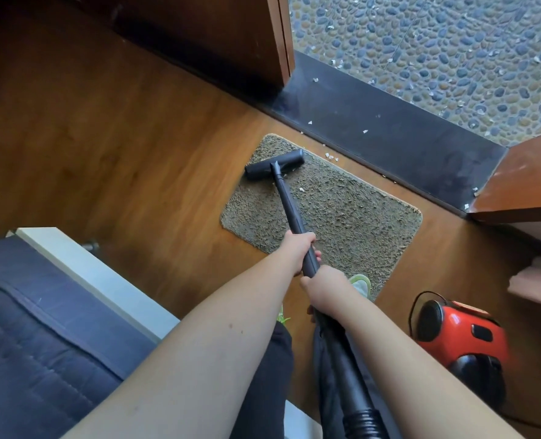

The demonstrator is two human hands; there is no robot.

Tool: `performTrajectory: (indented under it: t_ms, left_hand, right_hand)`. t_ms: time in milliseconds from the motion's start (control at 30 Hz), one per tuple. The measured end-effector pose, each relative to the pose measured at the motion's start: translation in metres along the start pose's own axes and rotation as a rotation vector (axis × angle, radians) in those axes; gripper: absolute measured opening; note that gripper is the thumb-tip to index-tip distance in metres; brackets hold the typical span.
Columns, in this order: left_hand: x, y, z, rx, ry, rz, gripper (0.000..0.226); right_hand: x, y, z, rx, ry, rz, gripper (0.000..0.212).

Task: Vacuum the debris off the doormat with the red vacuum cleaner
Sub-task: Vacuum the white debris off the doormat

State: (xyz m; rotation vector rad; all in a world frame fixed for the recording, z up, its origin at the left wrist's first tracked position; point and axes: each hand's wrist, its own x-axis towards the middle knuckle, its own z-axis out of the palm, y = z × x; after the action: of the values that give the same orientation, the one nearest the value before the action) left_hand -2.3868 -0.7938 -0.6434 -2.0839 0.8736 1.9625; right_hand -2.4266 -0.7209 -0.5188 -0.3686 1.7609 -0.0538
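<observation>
A brown shaggy doormat [342, 217] lies on the wooden floor before an open doorway. The black vacuum head [273, 164] rests on the mat's far left corner. Its black wand [289, 210] runs back to me. My left hand [297, 248] grips the wand higher up, and my right hand [324, 289] grips it just below. The red vacuum cleaner body [462, 337] sits on the floor at my right. A white scrap of debris [301, 189] lies on the mat beside the wand.
More white scraps [330, 156] lie past the mat's far edge, on the dark threshold [389, 144] and on the pebble paving [452, 52] outside. A blue mattress [41, 327] on a white frame is at left. Wooden door panels [522, 182] stand at right and far left.
</observation>
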Motion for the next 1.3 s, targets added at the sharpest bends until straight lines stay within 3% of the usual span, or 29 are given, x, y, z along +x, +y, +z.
performTrajectory:
  t_ms: [67, 200, 400, 533, 767, 1033, 1300]
  left_hand:
    - [0.005, 0.004, -0.002, 0.012, 0.007, -0.022, 0.041]
    - [0.004, 0.005, 0.001, 0.058, 0.009, -0.059, 0.037]
    - [-0.006, -0.005, 0.01, 0.046, -0.022, -0.059, 0.036]
    - [-0.012, -0.011, 0.017, 0.047, -0.052, -0.042, 0.036]
    - [-0.025, -0.022, 0.032, 0.084, -0.106, -0.044, 0.037]
    - [-0.037, -0.054, 0.038, 0.096, -0.062, -0.074, 0.052]
    - [-0.035, -0.057, 0.025, 0.08, -0.042, -0.069, 0.053]
  right_hand:
    - [0.005, -0.008, -0.001, -0.013, -0.03, 0.022, 0.018]
    - [0.004, -0.007, -0.002, -0.12, 0.001, 0.066, 0.033]
    - [-0.013, 0.006, -0.008, -0.132, 0.026, 0.034, 0.033]
    - [-0.023, 0.019, -0.011, -0.031, 0.024, 0.03, 0.02]
    - [-0.036, 0.038, -0.009, 0.041, 0.036, 0.047, 0.024]
    - [-0.054, 0.062, 0.003, 0.109, 0.013, 0.074, 0.02]
    - [-0.054, 0.056, 0.007, 0.134, -0.014, 0.066, 0.02]
